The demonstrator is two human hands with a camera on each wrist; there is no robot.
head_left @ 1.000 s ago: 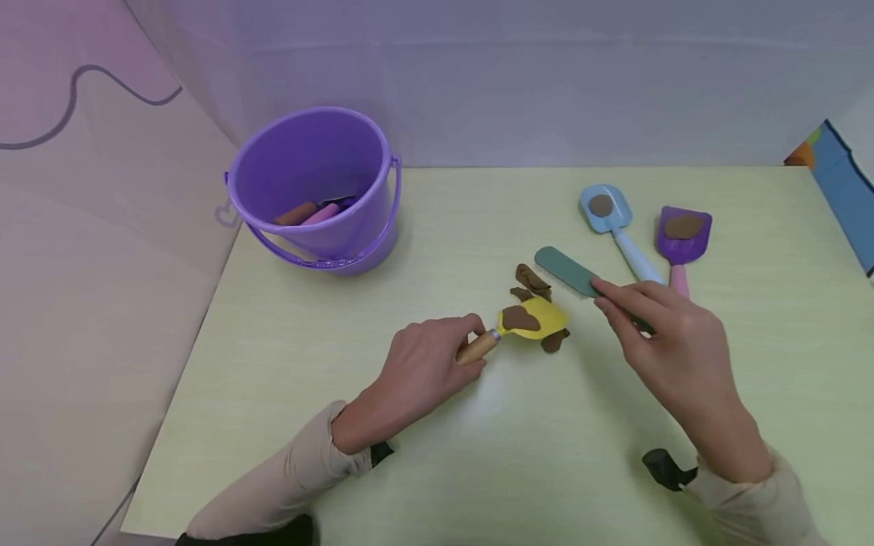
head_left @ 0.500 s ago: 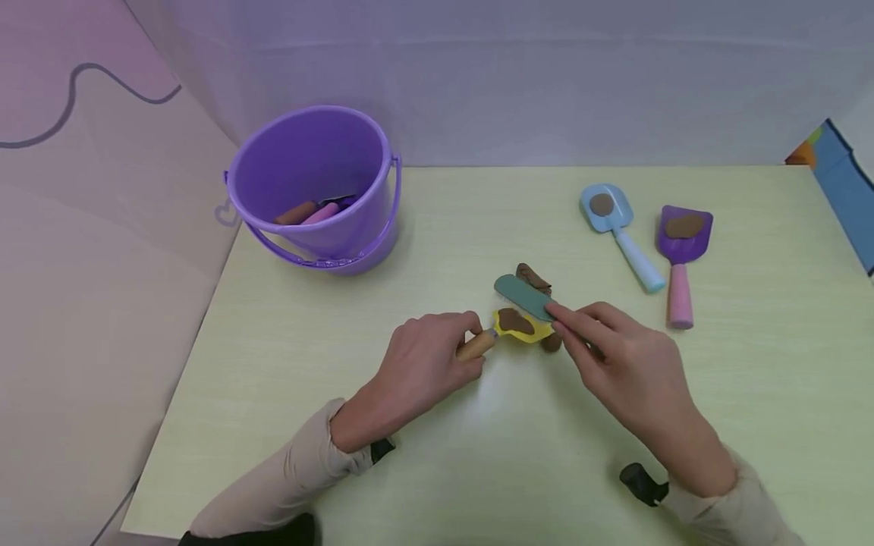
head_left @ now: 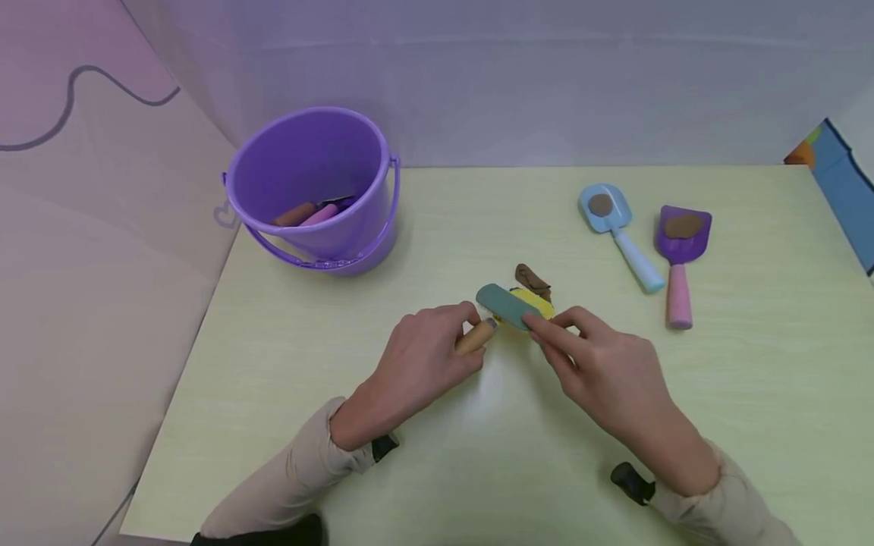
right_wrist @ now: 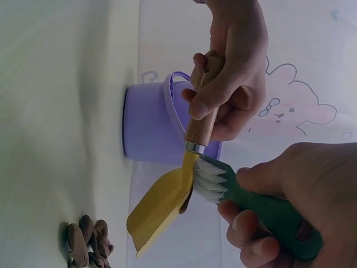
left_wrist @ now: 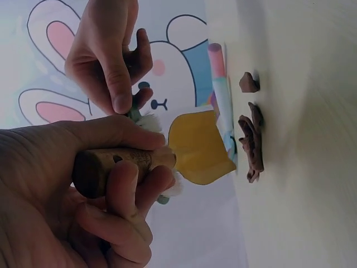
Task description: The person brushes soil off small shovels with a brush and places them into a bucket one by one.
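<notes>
My left hand grips the wooden handle of a small yellow shovel, its blade raised above the table. A green brush with white bristles is pinched in my right hand. In the right wrist view, the bristles press on the blade near its metal collar, and a bit of brown clay shows at the blade's edge. From the head view, the brush back hides much of the blade. Below it, brown clay pieces lie on the table, apart from the shovel.
A purple bucket at the back left holds several handled tools. To the right lie a light blue shovel and a purple shovel with a pink handle, each with brown clay on its blade. Cloth hangs behind the table.
My right hand has carried the brush leftward over the yellow shovel, hiding the clay patch on it in the head view. The left hand has stayed nearly in place; the blade looks tilted differently.
</notes>
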